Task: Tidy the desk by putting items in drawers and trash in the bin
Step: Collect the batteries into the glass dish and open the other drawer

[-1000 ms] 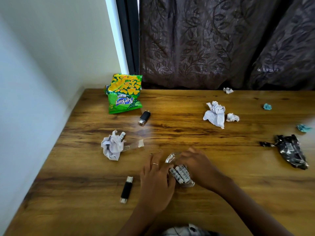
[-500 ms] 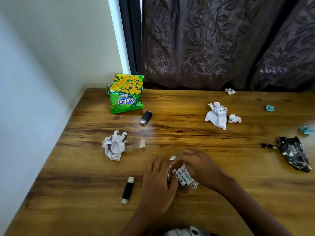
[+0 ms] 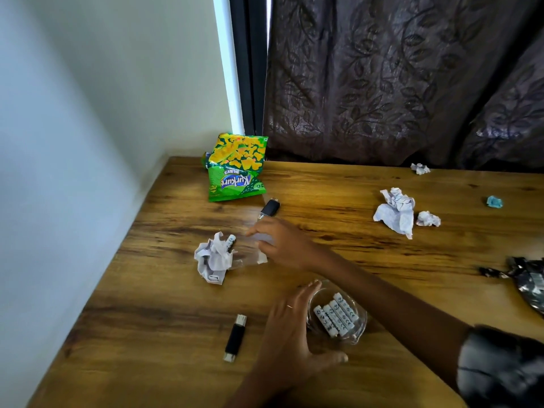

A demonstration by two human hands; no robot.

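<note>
On the wooden desk (image 3: 338, 178), your left hand (image 3: 290, 334) rests flat, fingers apart, by the clear pack of batteries (image 3: 337, 318) near the front edge, so slide your right hand (image 3: 282, 245), fingers spread, gently to the loose battery (image 3: 230, 242) by the crumpled paper (image 3: 213, 260).

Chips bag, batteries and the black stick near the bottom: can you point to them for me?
Chips bag (image 3: 237, 175), head view, on its green front by the logo.
Batteries (image 3: 336, 318), head view, on the middle white one.
Black stick (image 3: 234, 338), head view, on its black body.
</note>
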